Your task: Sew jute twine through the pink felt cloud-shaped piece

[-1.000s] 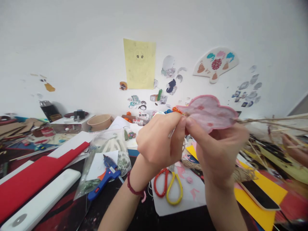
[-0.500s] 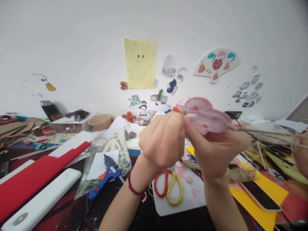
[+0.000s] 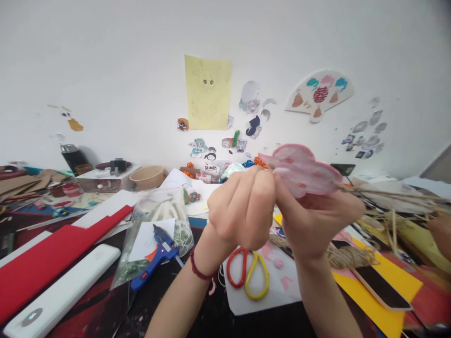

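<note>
My right hand (image 3: 313,223) pinches a pink, cloud-shaped fabric piece (image 3: 305,171) with a darker pink rim and small reddish spots. It is raised above the table. My left hand (image 3: 243,206) is a closed fist at the piece's left end, touching my right fingers; what its fingertips grip is hidden behind the knuckles. Under both hands, scissors (image 3: 262,281) with one red and one yellow handle lie on a white sheet (image 3: 243,305) with pink scraps. A blue hot glue gun (image 3: 155,263) lies left of my left wrist.
On the left are a red strip (image 3: 52,256), a white bar-shaped device (image 3: 66,291) and a plastic bag (image 3: 141,211). To the right lie twine (image 3: 352,256), a phone (image 3: 382,286) and yellow card (image 3: 366,310). Another person's hand (image 3: 442,234) shows at the right edge.
Both hands stay together at the pink fabric piece with almost the same grip. The view has shifted slightly. The other person's hand at the right edge has moved a little.
</note>
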A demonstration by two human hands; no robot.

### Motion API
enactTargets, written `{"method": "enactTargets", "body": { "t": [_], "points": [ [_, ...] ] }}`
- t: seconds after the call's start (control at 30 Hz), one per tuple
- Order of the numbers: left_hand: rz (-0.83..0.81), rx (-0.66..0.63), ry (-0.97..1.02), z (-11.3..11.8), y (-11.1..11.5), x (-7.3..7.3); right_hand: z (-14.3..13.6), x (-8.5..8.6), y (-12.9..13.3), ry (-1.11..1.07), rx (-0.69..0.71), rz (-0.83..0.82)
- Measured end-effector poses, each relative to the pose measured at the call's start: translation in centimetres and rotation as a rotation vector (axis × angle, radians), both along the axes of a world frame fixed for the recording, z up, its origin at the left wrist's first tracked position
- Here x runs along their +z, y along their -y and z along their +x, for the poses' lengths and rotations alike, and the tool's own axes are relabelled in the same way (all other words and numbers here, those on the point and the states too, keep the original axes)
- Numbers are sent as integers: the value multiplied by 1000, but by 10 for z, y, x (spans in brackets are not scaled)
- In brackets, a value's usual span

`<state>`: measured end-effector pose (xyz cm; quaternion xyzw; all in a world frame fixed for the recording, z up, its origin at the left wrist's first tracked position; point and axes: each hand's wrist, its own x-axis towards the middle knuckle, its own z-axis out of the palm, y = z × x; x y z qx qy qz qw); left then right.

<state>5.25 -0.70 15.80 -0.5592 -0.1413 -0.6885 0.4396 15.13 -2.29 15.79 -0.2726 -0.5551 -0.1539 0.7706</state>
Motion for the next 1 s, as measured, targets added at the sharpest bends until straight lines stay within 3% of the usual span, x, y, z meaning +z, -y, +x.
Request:
{"method": "enactTargets", "body": {
  "t": [0.37,0.67,0.87,1.0],
  "points": [
    [14,-81,5,3,-1,-4,1,-1,0,-62,111,15],
    [-31,-136,47,4,-1,0,2,1,-2,-13,166,46],
    [36,-233,11,0,-3,5,3,1,-5,-25,291,55],
    [39,-219,-9,-2,-2,5,6,-1,-7,-15,304,31]
  ]
}}
